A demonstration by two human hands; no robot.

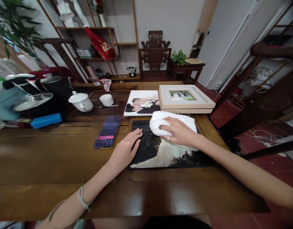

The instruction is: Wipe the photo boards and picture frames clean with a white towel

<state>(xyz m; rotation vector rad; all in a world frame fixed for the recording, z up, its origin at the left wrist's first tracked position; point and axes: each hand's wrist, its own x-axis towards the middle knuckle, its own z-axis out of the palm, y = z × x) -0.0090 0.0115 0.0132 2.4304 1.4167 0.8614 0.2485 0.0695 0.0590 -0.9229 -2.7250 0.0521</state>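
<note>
A dark photo print (160,152) with a white gown in it lies flat on the wooden table (53,159) in front of me. My left hand (126,149) rests flat on the print's left edge, fingers stretched out. My right hand (178,132) is closed on a bunched white cloth (170,122) and presses it onto the upper part of the print. A ring shows on one finger of that hand.
A phone (107,135) lies left of the print. Behind it are another print (141,103) and stacked framed pictures (184,98). A white teapot (81,101), a cup (106,99), pots and a blue block (46,120) sit at the left. Chairs and shelves stand behind.
</note>
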